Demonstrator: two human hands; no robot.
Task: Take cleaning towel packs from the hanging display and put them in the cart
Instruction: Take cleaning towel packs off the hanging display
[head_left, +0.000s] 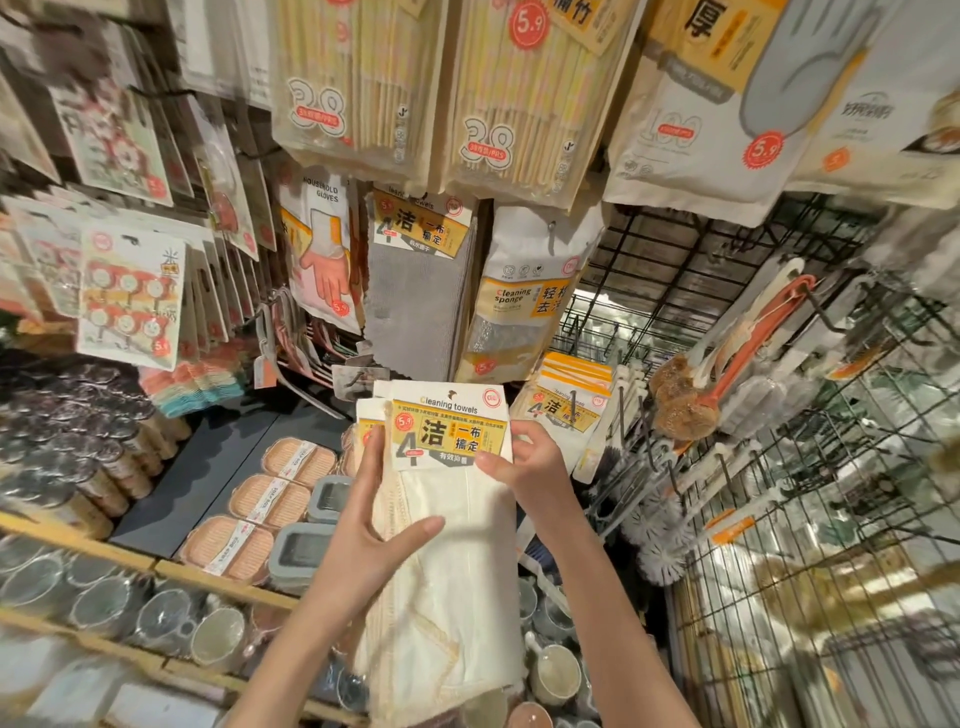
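Hanging upright at the middle of the view, the cream cleaning towel pack (447, 525) has its long axis vertical: the yellow header card reading "Cleaning towels" points up toward the display, and the folded cloth trails down toward the person. It looks not yet freed, since more packs sit stacked just behind its card, probably on the same hook. The left hand (371, 525) lies against the pack's left edge, fingers extended behind that edge and thumb spread across the cloth front, likely steadying the limp towel so it does not swing. The right hand (524, 460) pinches the right edge of the card, thumb on the front and fingers curled behind, a grip that seems suited to sliding the card's hole off the hook. Just right of the pack hangs another stack of yellow-headed packs (566, 410); above it hang a grey towel pack (415, 291) and a cleaning sponge pack (514, 312). Left of and below the pack, a shelf (171, 499) carries lidded containers. No cart is visible.
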